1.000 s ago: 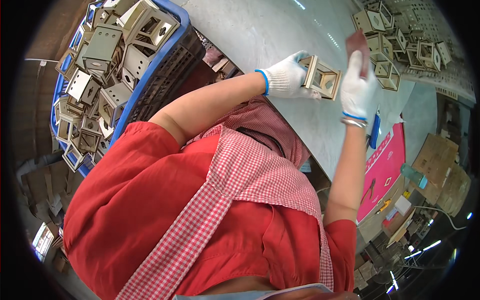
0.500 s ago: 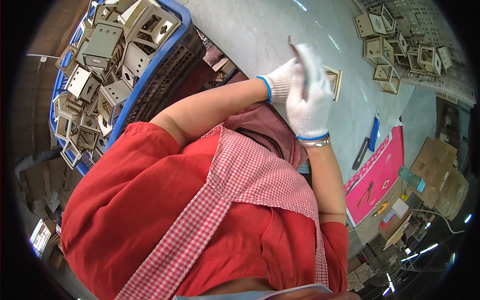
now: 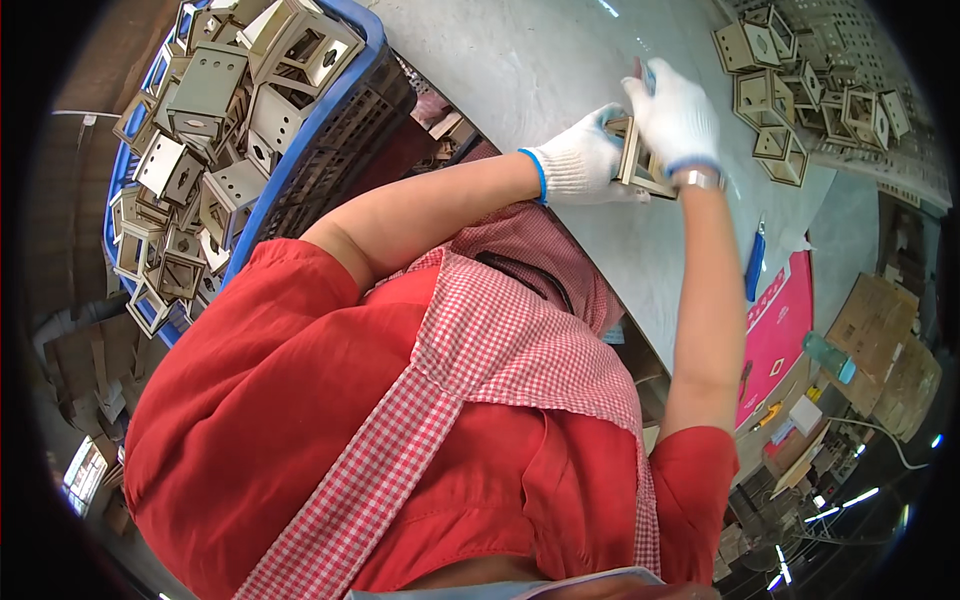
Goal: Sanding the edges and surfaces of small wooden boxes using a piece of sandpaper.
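My left hand (image 3: 580, 162), in a white knit glove with a blue cuff, is closed around the side of a small wooden house-shaped frame (image 3: 630, 158) above the grey table. The frame is open in the middle and partly hidden by both gloves. My right hand (image 3: 680, 118), gloved too, is slightly blurred over the far right side of the frame. Its fingers are closed on a thin reddish-brown strip (image 3: 640, 70), mostly hidden in the glove; its exact kind cannot be made out.
To the left, a blue crate (image 3: 375, 40) is heaped with wooden house-shaped frames (image 3: 207, 85). More frames (image 3: 765, 100) are grouped at the table's far right. A blue-handled tool (image 3: 755, 265) lies right of my forearm, near a pink sheet (image 3: 780, 335) and a greenish bottle (image 3: 828, 357).
My right hand has moved right and away from me, off its place across my left hand. My left hand and the wooden frame show more clearly. My right forearm now covers part of the pink sheet.
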